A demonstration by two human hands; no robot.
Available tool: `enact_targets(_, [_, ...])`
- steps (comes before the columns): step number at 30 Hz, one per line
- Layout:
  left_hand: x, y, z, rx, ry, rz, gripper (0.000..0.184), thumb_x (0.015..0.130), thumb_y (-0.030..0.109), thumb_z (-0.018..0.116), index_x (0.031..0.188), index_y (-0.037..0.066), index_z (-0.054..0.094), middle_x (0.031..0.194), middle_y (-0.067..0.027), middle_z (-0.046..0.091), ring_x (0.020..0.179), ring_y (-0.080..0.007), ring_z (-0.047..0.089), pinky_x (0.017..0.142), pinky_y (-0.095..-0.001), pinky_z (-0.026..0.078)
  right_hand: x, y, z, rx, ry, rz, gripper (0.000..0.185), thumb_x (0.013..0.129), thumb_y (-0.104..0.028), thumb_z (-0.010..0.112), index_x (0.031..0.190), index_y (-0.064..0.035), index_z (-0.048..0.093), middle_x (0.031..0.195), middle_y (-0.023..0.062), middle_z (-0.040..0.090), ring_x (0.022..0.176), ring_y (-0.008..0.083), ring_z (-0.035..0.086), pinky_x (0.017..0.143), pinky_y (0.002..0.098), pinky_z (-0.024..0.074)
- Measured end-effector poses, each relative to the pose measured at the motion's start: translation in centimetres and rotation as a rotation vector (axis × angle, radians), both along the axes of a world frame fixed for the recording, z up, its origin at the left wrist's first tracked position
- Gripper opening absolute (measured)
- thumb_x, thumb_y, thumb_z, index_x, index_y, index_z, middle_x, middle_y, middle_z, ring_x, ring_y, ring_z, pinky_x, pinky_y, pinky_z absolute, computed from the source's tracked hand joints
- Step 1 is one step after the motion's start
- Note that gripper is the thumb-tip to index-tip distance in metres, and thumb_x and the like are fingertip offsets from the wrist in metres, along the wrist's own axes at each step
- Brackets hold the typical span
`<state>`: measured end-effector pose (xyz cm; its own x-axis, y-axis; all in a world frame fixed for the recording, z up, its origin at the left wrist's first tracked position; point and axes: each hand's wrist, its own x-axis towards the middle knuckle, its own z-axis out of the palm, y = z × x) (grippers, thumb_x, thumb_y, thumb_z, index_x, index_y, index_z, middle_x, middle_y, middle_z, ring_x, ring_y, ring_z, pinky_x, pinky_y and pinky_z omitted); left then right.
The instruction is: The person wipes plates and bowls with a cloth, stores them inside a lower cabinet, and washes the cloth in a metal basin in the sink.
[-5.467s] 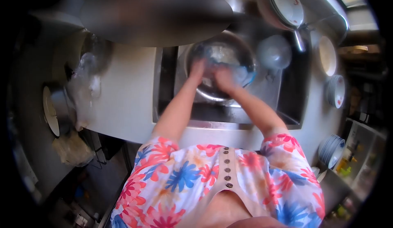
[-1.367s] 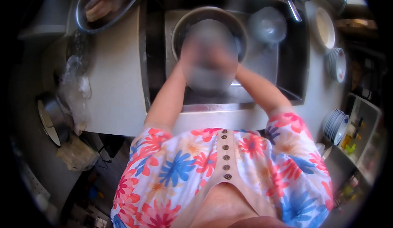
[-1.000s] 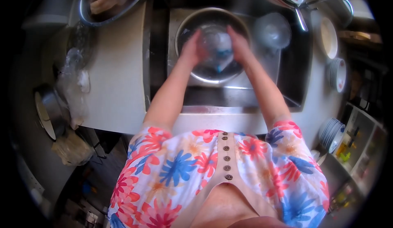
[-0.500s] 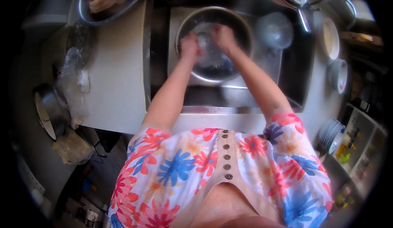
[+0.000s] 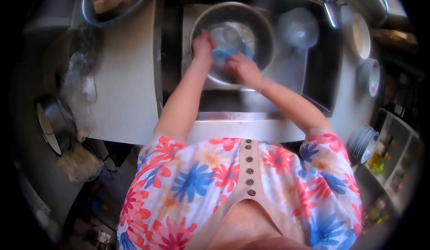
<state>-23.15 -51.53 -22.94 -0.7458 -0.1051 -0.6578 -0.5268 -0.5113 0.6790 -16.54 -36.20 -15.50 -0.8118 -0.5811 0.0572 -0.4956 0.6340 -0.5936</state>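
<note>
A round metal basin (image 5: pixel 264 21) stands in the sink. Inside it lies a clear bowl (image 5: pixel 226 37), blurred and seemingly wet. My left hand (image 5: pixel 203 46) is closed at the left edge of this bowl, with its fingertips partly hidden. My right hand (image 5: pixel 243 69) is closed on a blue cloth (image 5: pixel 223 54) at the bowl's near side. The cloth is smeared by motion, and part of it is hidden behind the fingers.
Another clear bowl (image 5: pixel 299 28) sits in the sink, right of the basin. Stacked bowls (image 5: pixel 371 77) and plates (image 5: pixel 363 143) line the right counter. A pan handle (image 5: pixel 330 14) juts over the sink. A large bowl (image 5: pixel 86 10) and plastic bags (image 5: pixel 78 88) are at left.
My right hand has moved toward me, to the basin's near side, and the blue cloth now shows. My left hand has shifted slightly up and left. The clear bowl shows more plainly.
</note>
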Motion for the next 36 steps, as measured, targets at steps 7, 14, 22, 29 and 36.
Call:
enact_targets(7, [-0.2,-0.4,-0.1,0.294,-0.033,0.071,0.035,0.091,0.036,0.041,0.068,0.01,0.043,0.048,-0.0026,0.039,0.04,-0.017,0.04,0.043,-0.0336,0.041,-1.2,4.1,-6.8,0.307,-0.14,-0.169,0.012,0.071,-0.013,0.06,0.081,-0.0066,0.06,0.086,0.0132,0.057,0.082,0.033,0.054,0.07,0.0391,0.0458])
enact_targets(14, [-0.2,0.0,2.5,0.186,-0.068,0.084,0.036,0.091,0.038,0.04,0.067,0.011,0.042,0.046,-0.0018,0.039,0.038,-0.0173,0.041,0.043,-0.0349,0.042,-3.5,1.2,-2.2,-0.335,-0.268,-0.92,0.018,0.076,-0.016,0.057,0.085,-0.0016,0.061,0.079,0.0177,0.061,0.074,0.0317,0.059,0.07,0.0373,0.0461])
enact_targets(22, [-0.1,-1.2,2.4,0.222,-0.115,-0.165,0.036,0.089,0.037,0.043,0.065,0.011,0.042,0.044,-0.0004,0.038,0.037,-0.0158,0.041,0.04,-0.0333,0.042,-5.0,1.9,-4.6,-0.184,-0.33,-0.874,0.023,0.08,-0.021,0.049,0.086,-0.0052,0.064,0.086,0.0187,0.061,0.083,0.0325,0.058,0.074,0.036,0.0455])
enact_targets(29, [0.8,1.9,4.4,-0.232,0.154,-0.403,0.03,0.087,0.032,0.051,0.07,0.006,0.051,0.048,0.0002,0.044,0.04,-0.0126,0.045,0.037,-0.0259,0.04,-7.6,3.2,-2.7,0.049,-0.284,-0.775,0.038,0.082,-0.037,0.049,0.096,-0.0045,0.061,0.09,0.0192,0.061,0.083,0.0338,0.059,0.071,0.0416,0.0484])
enact_targets(36, [4.3,5.0,2.2,-0.919,0.807,-0.854,0.012,0.076,0.011,0.055,0.087,0.005,0.055,0.068,-0.011,0.059,0.064,-0.0239,0.059,0.06,-0.0358,0.047,-5.5,2.2,-0.8,-0.514,-1.212,-0.938,0.06,0.078,-0.047,0.055,0.104,0.0073,0.052,0.095,0.021,0.057,0.078,0.0385,0.059,0.056,0.0478,0.0517])
